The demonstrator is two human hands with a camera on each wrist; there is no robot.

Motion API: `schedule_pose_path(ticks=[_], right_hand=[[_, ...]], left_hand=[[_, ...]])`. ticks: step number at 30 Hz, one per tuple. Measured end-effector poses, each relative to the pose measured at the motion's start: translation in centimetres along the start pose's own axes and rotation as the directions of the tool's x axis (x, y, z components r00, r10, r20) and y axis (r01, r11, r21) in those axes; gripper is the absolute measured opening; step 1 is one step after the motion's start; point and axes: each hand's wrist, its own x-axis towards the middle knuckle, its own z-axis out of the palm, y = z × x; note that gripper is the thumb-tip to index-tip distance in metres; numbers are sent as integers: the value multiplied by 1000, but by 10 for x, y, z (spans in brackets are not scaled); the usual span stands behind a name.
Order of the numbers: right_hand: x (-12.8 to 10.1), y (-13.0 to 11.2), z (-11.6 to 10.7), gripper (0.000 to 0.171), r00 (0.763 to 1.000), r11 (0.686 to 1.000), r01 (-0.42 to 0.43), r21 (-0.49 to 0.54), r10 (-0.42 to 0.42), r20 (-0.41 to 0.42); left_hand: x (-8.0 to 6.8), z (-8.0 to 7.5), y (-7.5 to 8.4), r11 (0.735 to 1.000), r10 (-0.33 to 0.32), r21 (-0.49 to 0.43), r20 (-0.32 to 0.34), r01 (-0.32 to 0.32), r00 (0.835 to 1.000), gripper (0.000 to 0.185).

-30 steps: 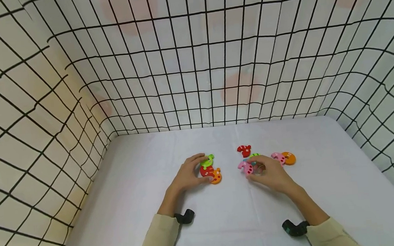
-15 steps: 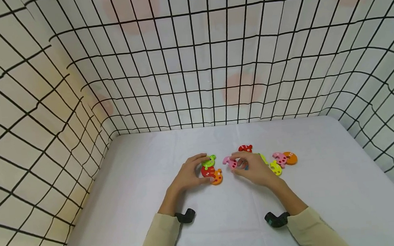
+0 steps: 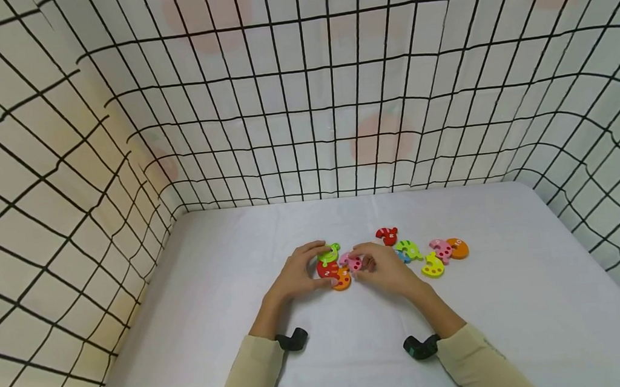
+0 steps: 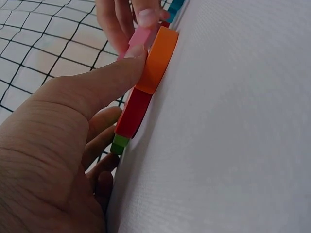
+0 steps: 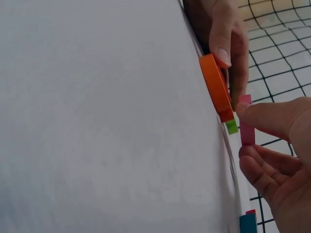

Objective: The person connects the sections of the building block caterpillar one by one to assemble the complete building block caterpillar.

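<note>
On the white cloth, a green puzzle piece (image 3: 329,255), a red piece numbered 2 (image 3: 324,270) and an orange piece (image 3: 342,281) sit joined. My left hand (image 3: 294,275) holds this group from its left side, thumb on the orange piece and fingers by the green one. A pink spotted puzzle piece (image 3: 351,262) is pinched between the thumb and fingers of my right hand (image 3: 386,270). In the right wrist view, the pink piece (image 5: 247,127) is held on edge, just beside the orange piece (image 5: 215,87). Whether the two touch is unclear.
Right of my right hand lie a red striped piece (image 3: 387,236), a light green piece (image 3: 408,249), a partly covered blue piece (image 3: 402,256), a yellow piece (image 3: 433,266), a second pink piece (image 3: 441,250) and an orange round piece (image 3: 459,248). Black mesh (image 3: 311,108) surrounds the table.
My right hand has carried the pink piece left, from the loose pieces to the joined group. The yellow, light green and blue pieces are now uncovered. My left hand stays in place.
</note>
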Motion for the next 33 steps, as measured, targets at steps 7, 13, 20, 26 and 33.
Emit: schedule_pose_path(ticks=[7,13,20,26,33], right_hand=[[1,-5,2,39,1000,999,-21,-40,22,19],[1,-7,1,38,999,999,-19,-47,21,25],[1,-5,2,35,1000,999,-19,-32,20,18],[1,-7,2,35,999,997,-22,-69,24,31],[2,-6,6,34,997,995,-37,-92,43,60]], left_hand=[[0,0,0,1000,0,8,7,0,1000,73],[1,1,0,1000,-15,22,9,15,1000,73],[1,1,1,1000,-21,3,1,21,1000,74],[1,0,1,1000,-5,4,3,5,1000,73],[1,1,0,1000,-2,-2,8,2,1000,72]])
